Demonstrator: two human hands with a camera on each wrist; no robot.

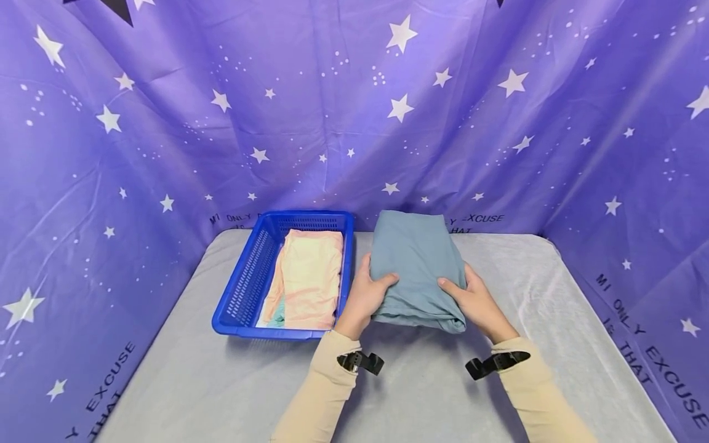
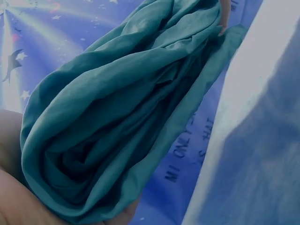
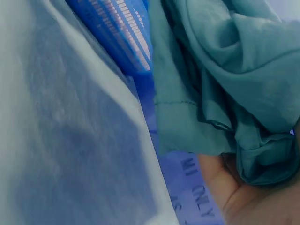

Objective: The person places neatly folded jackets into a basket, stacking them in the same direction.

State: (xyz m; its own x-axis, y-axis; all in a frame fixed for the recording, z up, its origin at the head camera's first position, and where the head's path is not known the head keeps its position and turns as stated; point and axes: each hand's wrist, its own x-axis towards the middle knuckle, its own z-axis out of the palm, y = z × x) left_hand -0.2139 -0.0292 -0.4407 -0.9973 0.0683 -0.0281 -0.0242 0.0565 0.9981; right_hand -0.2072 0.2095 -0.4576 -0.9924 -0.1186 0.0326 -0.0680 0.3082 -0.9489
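A folded grey-blue cloth garment (image 1: pixel 412 264) is held up over the table, its layered folds facing the wrist cameras. My left hand (image 1: pixel 368 295) grips its left side, thumb on top and fingers underneath. On the opposite side my right hand (image 1: pixel 479 301) holds it the same way, thumb across the upper face. In the left wrist view the rolled layers of the garment (image 2: pixel 117 103) show, with part of the hand at the lower left. Stitching runs along the garment's hem (image 3: pixel 176 103) in the right wrist view.
Left of the hands stands a blue plastic basket (image 1: pixel 232 311) with perforated sides. Inside lie a folded pale pink cloth (image 1: pixel 312 277) and a bit of teal cloth (image 1: pixel 277 315). The table has a light grey cover (image 1: pixel 183 375); a purple star-printed curtain (image 1: pixel 310 123) hangs behind and at both sides.
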